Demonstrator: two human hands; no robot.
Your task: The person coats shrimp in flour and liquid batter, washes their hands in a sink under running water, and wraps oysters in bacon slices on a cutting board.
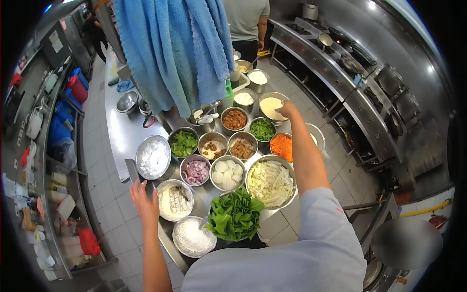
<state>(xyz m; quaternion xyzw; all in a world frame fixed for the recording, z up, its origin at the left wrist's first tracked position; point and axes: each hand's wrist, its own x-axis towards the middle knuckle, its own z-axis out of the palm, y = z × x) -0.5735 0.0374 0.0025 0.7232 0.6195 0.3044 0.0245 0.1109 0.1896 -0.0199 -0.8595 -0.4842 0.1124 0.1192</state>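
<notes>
My left hand (144, 200) has its fingers spread and holds nothing. It is beside a metal bowl of white powder (153, 157) and a bowl of pale flour with a greyish patch (175, 200). My right arm stretches forward across the containers. At its end, my right hand (286, 111) is curled at the right rim of a metal bowl of smooth pale yellow liquid (272, 106), the thumb side over the inside; the other fingers are mostly hidden. Close by are shredded carrots (282, 147), chopped green herbs (262, 129) and a pot of white contents (244, 99).
Blue towels (175, 48) hang in front, blocking part of the view. Leafy greens (237, 214), sliced cabbage (270, 181), white round slices (227, 174) and red onion (195, 171) crowd the counter. A stove line (331, 63) runs along the right. Another person (247, 19) stands ahead.
</notes>
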